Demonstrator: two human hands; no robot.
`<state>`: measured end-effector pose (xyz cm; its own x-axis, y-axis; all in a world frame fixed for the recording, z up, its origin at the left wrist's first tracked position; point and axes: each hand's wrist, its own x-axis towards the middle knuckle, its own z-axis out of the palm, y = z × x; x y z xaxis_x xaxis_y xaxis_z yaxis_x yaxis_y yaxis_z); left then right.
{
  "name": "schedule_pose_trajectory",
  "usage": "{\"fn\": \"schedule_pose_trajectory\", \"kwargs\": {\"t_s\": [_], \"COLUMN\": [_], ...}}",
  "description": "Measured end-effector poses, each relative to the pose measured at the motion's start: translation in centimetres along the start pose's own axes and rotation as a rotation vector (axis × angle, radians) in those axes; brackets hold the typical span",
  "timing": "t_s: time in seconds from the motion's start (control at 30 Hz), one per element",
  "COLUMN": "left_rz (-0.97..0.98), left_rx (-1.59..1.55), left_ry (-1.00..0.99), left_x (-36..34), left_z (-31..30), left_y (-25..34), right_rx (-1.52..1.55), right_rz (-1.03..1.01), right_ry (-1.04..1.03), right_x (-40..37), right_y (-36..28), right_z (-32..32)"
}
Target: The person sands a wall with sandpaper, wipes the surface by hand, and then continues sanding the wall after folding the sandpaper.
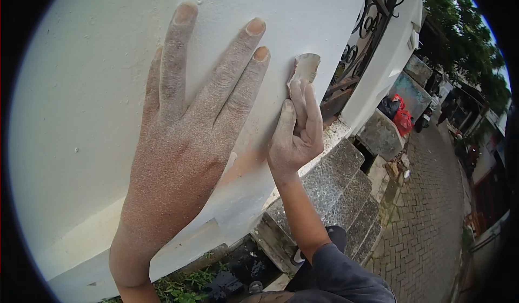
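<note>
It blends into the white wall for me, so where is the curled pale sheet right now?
In the head view, the curled pale sheet is right of centre, held in the right hand by the white wall, left of the dark ironwork.

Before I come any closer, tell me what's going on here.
A person is at a white wall, both bare hands coated in pale dust. The left hand is spread open, back to the camera, holding nothing visible; whether it touches the wall is unclear. The right hand grips a curled pale piece near the wall's edge, beside the metal grille.
</note>
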<state>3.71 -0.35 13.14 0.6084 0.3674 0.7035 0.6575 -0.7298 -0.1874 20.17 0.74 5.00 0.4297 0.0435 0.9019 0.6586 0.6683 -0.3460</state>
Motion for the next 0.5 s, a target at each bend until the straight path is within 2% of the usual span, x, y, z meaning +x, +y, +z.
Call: {"fn": "schedule_pose_trajectory", "kwargs": {"t_s": [0.13,0.2,0.27,0.4,0.5], "left_rz": [0.023,0.085,0.082,0.081,0.035], "left_rx": [0.085,0.112,0.102,0.138,0.200], "left_ry": [0.040,0.097,0.132,0.223,0.277], "left_x": [0.1,0.2,0.3,0.3,0.3], "left_z": [-0.7,-0.4,-0.1,1.3,2.3], "left_y": [0.4,-0.1,0.0,0.2,0.5], "right_rx": [-0.141,0.018,0.167,0.094,0.099], "right_rz": [-0.072,0.314,0.767,0.991,1.107], "right_ry": [-0.253,-0.381,-0.284,-0.456,-0.400], "right_x": [-11.2,-14.2,-14.7,-16.2,-17.2], "right_y": [1.0,0.0,-1.2,-0.8,0.5], "right_z": [-3.9,-6.9,-9.9,-18.8,-25.0]}}
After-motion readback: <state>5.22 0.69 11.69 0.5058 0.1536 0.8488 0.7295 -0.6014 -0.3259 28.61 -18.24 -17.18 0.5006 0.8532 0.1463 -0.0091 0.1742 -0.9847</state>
